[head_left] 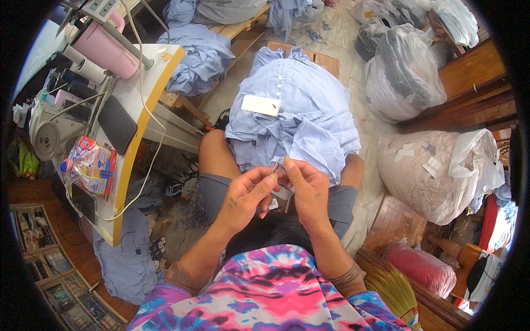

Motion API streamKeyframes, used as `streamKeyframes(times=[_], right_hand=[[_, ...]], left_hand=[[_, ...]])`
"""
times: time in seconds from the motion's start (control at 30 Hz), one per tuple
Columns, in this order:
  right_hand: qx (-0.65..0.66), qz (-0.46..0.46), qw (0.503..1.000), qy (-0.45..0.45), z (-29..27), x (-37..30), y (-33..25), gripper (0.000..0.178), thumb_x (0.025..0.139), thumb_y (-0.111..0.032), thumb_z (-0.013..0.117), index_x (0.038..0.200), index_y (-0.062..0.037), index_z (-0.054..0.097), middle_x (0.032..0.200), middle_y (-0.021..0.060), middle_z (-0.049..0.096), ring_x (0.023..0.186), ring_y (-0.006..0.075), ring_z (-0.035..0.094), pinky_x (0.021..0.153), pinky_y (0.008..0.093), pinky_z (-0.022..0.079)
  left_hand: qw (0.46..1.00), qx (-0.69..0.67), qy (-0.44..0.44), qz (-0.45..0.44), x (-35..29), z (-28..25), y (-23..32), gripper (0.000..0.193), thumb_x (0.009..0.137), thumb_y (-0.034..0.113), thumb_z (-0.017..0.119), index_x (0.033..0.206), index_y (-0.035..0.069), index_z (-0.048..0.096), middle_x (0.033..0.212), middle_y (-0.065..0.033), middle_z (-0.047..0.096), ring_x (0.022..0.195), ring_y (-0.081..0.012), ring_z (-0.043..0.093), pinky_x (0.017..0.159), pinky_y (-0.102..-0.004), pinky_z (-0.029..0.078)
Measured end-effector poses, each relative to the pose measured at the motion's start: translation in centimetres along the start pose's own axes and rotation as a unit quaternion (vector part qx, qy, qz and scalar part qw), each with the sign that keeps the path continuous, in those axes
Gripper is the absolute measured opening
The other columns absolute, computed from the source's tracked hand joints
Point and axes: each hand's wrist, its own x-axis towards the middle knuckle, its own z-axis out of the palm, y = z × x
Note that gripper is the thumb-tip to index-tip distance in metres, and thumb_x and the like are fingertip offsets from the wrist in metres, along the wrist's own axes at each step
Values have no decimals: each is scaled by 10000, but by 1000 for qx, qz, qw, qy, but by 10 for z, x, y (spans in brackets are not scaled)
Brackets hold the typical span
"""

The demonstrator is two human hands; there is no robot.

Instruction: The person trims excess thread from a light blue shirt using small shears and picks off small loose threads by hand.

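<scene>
Both my hands meet above my lap, at the near edge of a heap of light blue shirts. My left hand is closed in a pinch on a thin metallic piece, too small to name. Close against it, my right hand pinches with thumb and forefinger; what it holds is mostly hidden. A small whitish bit shows between the fingertips, beside the blue cloth. The top shirt lies with its row of white buttons upward, and a white hang tag rests on it.
At left, a yellow-edged table carries a phone, a pink tumbler, a colourful packet and a trailing white cable. Stuffed plastic bags stand at right, near a straw broom. More blue garments lie on a wooden bench.
</scene>
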Motion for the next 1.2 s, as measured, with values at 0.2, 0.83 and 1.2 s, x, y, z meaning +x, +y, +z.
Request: streamKeyframes(times=[0.2, 0.83, 1.2], right_hand=[[-31, -24, 999, -3, 1, 1, 0, 269, 1048, -223, 689, 1040, 39, 750, 921, 51, 751, 799, 76, 658, 710, 228, 527], [-102, -59, 992, -45, -11, 4, 23, 207, 1071, -182, 642, 1065, 16, 701, 982, 8, 686, 901, 77, 602, 814, 250, 491], [-105, -88, 987, -86, -13, -1, 3, 193, 1080, -180, 612, 1060, 6, 656, 1043, 40, 665, 931, 93, 599, 835, 257, 491]], left_hand=[[1000, -9, 13, 8, 1, 1, -2, 311, 1077, 268, 613, 1218, -8, 642, 938, -21, 632, 590, -55, 535, 450, -220, 444], [991, -47, 89, 87, 13, -4, 3, 215, 1049, 249, 664, 1102, 41, 653, 778, 47, 558, 487, -3, 395, 412, -191, 263], [997, 33, 44, 52, 20, 2, 4, 159, 1035, 216, 681, 1010, 61, 658, 727, 104, 519, 582, 14, 408, 506, -192, 305]])
